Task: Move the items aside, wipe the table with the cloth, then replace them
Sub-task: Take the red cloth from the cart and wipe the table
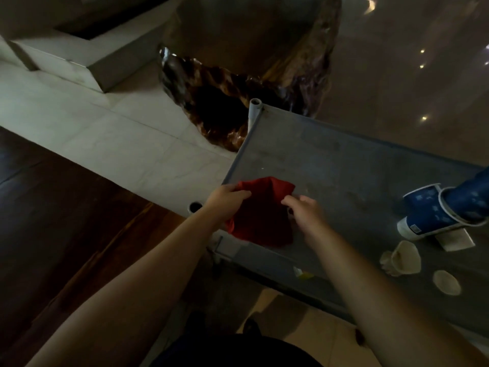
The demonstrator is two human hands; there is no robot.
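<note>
Red cloth (260, 207) pinched between both hands' fingertips.

Dim room, glossy floor (397, 62) with light reflections, pale stone step (119, 144), dark wood flooring (53, 207)

Up at twelve o'clock sits a big glossy dark wood slab (238, 107), knobbly-edged. At ten o'clock, a pale stone step (87, 67) on light tiles (127, 144). Down at eight o'clock, dark wooden flooring (60, 213). Ceiling light reflections (422, 51) glint at two o'clock.
</note>
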